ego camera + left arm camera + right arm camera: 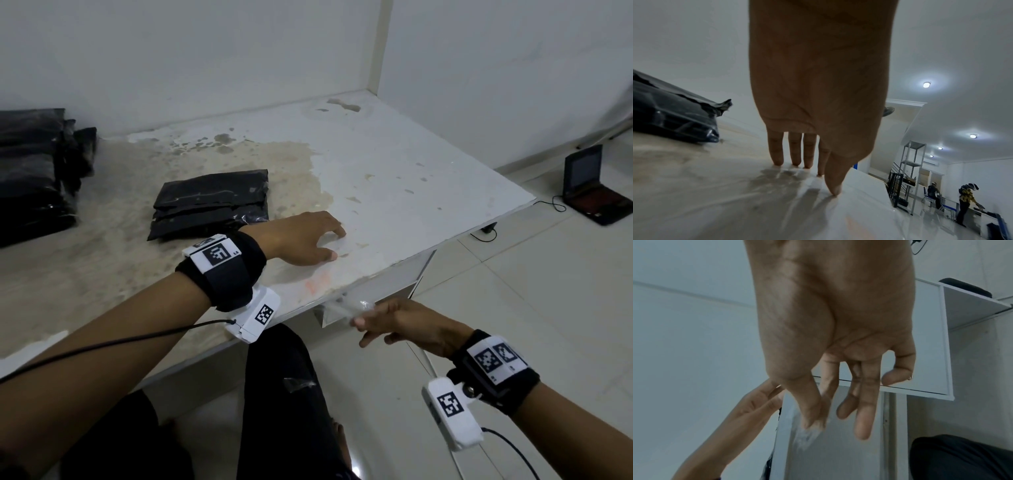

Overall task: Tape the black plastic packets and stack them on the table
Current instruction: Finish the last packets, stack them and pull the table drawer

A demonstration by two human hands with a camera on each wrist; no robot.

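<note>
A low pile of black plastic packets [212, 202] lies mid-table, and a taller stack of black packets [30, 171] stands at the far left. My left hand [334, 244] rests on the white table [394, 164] near its right front edge, fingers straight, fingertips [778, 160] touching the surface. The near pile [674, 116] is to its left, untouched. Below the table edge my right hand [359, 317] pinches a strip of clear tape [346, 306] between thumb and forefinger. In the right wrist view the right hand [816, 423] holds the tape [807, 436] in front of the table's side panel.
The tabletop is stained and worn. On the floor to the right an open dark case [596, 186] lies with a cable. My legs in black trousers [284, 428] are under the front edge. A metal shelf [912, 162] and two people [966, 199] are far off.
</note>
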